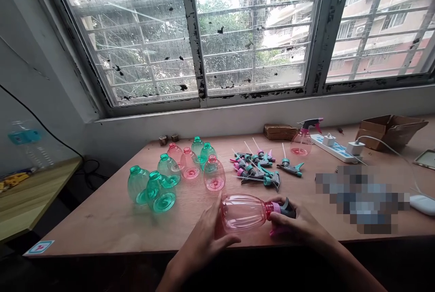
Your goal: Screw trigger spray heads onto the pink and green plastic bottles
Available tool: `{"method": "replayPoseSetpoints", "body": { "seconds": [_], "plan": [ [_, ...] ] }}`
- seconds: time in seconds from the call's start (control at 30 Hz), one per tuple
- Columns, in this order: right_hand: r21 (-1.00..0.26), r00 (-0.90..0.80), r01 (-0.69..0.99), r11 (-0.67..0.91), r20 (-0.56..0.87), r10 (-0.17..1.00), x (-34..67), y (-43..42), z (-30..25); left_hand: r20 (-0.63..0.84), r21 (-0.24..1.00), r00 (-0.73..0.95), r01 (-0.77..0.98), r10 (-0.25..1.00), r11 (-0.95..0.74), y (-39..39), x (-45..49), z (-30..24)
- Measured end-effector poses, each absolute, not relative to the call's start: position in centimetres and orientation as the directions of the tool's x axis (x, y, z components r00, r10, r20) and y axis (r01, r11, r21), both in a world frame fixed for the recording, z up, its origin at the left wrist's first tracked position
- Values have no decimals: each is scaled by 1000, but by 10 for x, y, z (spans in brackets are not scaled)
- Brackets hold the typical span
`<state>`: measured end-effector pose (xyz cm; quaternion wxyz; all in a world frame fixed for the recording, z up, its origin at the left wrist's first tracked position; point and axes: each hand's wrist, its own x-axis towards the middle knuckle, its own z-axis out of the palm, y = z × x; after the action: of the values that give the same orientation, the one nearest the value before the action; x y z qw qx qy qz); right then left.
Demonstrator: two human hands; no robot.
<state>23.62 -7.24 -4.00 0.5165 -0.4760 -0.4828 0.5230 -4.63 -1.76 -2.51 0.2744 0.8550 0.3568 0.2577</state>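
Note:
A clear pink spray bottle (243, 213) lies on its side between my hands near the table's front edge, its neck pointing right. My left hand (208, 235) cups the base, the thumb stretched out below it. At the neck, my right hand (297, 224) grips the dark grey and pink spray head (287, 209), which sits on the bottle's mouth. Just beyond is a pile of loose spray heads (256, 169) with thin tubes. Several green bottles (161, 192) and pink bottles (215, 174) without heads stand upright to the left.
A pink bottle with its spray head (301, 142) stands at the back, beside a white power strip (336, 148). An open cardboard box (387, 131) sits at the back right. A blurred patch (363, 201) covers something on the right. Windows (251, 34) rise behind the table.

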Motion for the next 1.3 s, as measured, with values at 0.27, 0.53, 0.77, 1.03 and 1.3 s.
{"method": "replayPoseSetpoints", "body": {
  "seconds": [0.27, 0.53, 0.77, 1.03, 1.3],
  "plan": [
    [-999, -59, -29, 28, 30, 998, 242, -70, -44, 216, 691, 609, 457, 763, -560, -20, -45, -22],
    [-998, -44, -69, -7, -4, 999, 242, -70, -42, 198, 709, 616, 448, 763, -545, -21, -44, -15],
    [-994, -18, -112, -13, -11, 1000, 238, -71, -43, 201, 733, 648, 398, 734, -552, -19, -45, -22],
    [-993, -22, -117, -16, -13, 1000, 238, -72, -41, 201, 731, 631, 413, 750, -543, -21, -45, -15],
    [-997, -12, -81, 6, 7, 1000, 236, -73, -40, 231, 791, 635, 319, 737, -522, -20, -46, -23]
  ]
}}
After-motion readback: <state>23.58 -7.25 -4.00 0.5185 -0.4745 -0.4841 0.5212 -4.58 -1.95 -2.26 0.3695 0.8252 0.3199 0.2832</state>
